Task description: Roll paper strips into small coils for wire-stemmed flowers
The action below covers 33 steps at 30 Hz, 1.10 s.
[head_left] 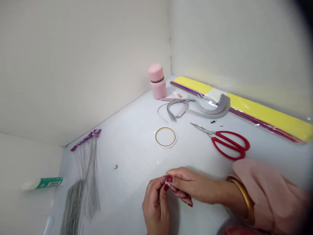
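Both hands meet over the near middle of the table, fingertips touching. My left hand [156,204] is closed in a pinch, thumb against the index finger. From the right comes my right hand [189,184], also pinching, its thumb beside the left fingertips. A tiny whitish, shiny bit [167,183] shows between the fingertips; its kind is too small to tell. Beyond the hands lies a roll of narrow white tape [176,141] with a gold-coloured inner ring. Red-handled scissors [220,140] rest to the right, blades pointing left. A small silvery piece [115,166] lies left of the hands.
Thin wires [72,209] lie at left, some tipped with purple pieces [85,139]. A green-and-white tube [49,182] is at the left edge. Farther back are a pink flask [157,85], grey paper strips [207,112] and a packet of coloured sheets [264,114] along the wall.
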Motion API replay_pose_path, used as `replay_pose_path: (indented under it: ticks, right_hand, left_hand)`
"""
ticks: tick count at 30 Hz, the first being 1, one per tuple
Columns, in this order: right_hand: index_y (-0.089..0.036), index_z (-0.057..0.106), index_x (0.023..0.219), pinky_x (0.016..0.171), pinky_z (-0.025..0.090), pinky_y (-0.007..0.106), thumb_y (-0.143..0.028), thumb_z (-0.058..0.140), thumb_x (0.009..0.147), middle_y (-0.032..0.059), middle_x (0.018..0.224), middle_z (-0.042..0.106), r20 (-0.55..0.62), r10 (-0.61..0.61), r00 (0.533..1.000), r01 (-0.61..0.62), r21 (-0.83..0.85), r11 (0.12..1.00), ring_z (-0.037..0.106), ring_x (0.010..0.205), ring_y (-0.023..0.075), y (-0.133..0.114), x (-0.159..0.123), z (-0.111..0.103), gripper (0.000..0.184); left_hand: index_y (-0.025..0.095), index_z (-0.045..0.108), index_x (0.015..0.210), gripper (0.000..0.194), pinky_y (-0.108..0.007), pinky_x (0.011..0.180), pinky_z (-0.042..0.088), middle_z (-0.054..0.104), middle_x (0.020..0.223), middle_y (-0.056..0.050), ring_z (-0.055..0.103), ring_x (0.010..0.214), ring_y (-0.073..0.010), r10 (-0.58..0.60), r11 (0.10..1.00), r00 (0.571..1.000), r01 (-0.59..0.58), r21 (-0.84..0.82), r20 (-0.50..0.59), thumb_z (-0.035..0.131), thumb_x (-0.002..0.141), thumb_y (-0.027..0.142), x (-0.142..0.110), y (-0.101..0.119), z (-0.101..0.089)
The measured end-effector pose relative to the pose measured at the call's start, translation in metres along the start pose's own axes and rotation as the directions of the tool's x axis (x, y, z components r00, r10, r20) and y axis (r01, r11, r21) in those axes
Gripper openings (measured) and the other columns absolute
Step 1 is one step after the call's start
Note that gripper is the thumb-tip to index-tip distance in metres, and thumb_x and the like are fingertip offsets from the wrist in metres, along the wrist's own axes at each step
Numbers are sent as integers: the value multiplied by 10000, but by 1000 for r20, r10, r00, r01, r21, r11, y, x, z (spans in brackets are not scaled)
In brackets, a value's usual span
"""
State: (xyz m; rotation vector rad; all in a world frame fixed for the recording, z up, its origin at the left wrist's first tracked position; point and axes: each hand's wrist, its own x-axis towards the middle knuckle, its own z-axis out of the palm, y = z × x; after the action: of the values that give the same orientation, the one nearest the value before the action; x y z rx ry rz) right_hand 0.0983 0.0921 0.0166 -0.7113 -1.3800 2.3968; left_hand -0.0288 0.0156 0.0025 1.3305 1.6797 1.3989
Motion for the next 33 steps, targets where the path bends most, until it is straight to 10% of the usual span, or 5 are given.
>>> replay_pose_path:
  ticks: [17,29,33]
  right_hand:
    - [-170,402,701,299,276,137,-498,423,815,-95,456,386,-95,79,992,-60,186,981,346,299,29,12,4,13,348]
    - [-146,455,655,337,303,149,-436,457,812,-72,470,416,-31,58,998,-53,140,989,389,333,39,1,8,-3,330]
    - [-149,440,688,386,325,147,-476,468,806,-76,512,403,-111,-18,994,31,116,993,380,385,33,8,8,2,348]
  left_hand:
    - [199,604,825,131,-261,597,476,597,692,-21,584,616,-137,-11,1000,998,12,12,-58,481,815,246,-1,-1,7]
    - [150,613,901,236,-313,709,494,664,796,-63,625,753,-182,-313,916,939,338,-215,142,521,794,339,9,3,-4]
    - [173,582,1003,235,-326,741,484,645,904,-78,612,827,-191,-194,973,980,197,-117,43,528,795,267,1,-4,-4]
